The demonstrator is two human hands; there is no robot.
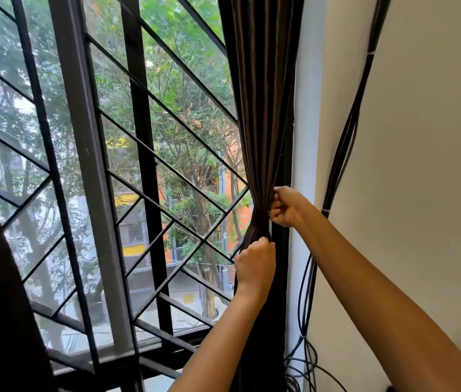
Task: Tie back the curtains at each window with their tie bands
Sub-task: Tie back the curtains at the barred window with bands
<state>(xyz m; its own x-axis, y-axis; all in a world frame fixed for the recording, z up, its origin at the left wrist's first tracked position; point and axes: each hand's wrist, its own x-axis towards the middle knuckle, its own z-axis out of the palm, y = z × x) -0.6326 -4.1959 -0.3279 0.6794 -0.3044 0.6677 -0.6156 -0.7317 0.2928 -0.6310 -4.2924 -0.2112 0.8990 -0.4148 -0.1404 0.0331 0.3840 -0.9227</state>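
The curtain (260, 108) is dark brown with faint lighter vertical stripes, and the tie band (260, 222) round it is the same brown. The window grille (138, 137) is black, its bars crossing diagonally. The wall (421, 137) is off-white, the cables (345, 142) black, the trees (172, 52) outside green.

barred window (90, 171), white wall (421, 165), black cables (342, 154)

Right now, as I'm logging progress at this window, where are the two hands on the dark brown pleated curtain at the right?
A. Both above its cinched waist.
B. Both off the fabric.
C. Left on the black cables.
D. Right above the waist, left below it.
D: the right hand grips the dark brown pleated curtain just above its cinched waist, the left hand just below it.
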